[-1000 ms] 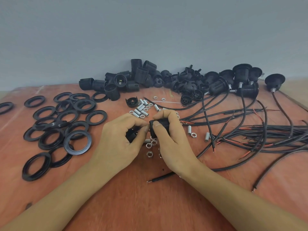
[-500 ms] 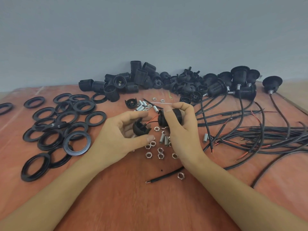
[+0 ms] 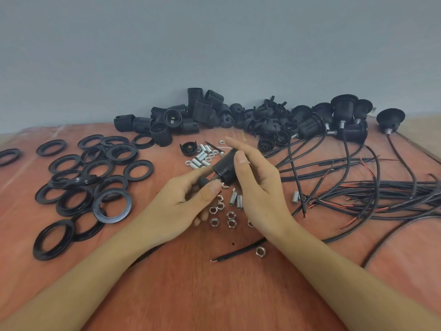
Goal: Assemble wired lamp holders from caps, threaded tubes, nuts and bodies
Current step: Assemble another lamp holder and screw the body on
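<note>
Both hands up over mid-table (image 3: 214, 295), just above the loose nuts (image 3: 229, 219). Right hand (image 3: 260, 187) grips a black ribbed body (image 3: 225, 167), thumb on the near side, fingers behind, index stretched out past it. Body is tilted, lower end toward the left hand (image 3: 181, 201). Left hand pinches a small black cap (image 3: 204, 181) between thumb and index, right up against that lower end. Joint is blurred, can't tell if it's seated. Threaded tubes (image 3: 200, 158) lie just behind the hands. Flat rings (image 3: 107, 206) spread on the left. Spare bodies (image 3: 191, 115) piled at the wall. Wired holders (image 3: 343, 115) far right, cables (image 3: 381, 194) running along the right side. One short wire (image 3: 238, 253) lies near the right forearm
</note>
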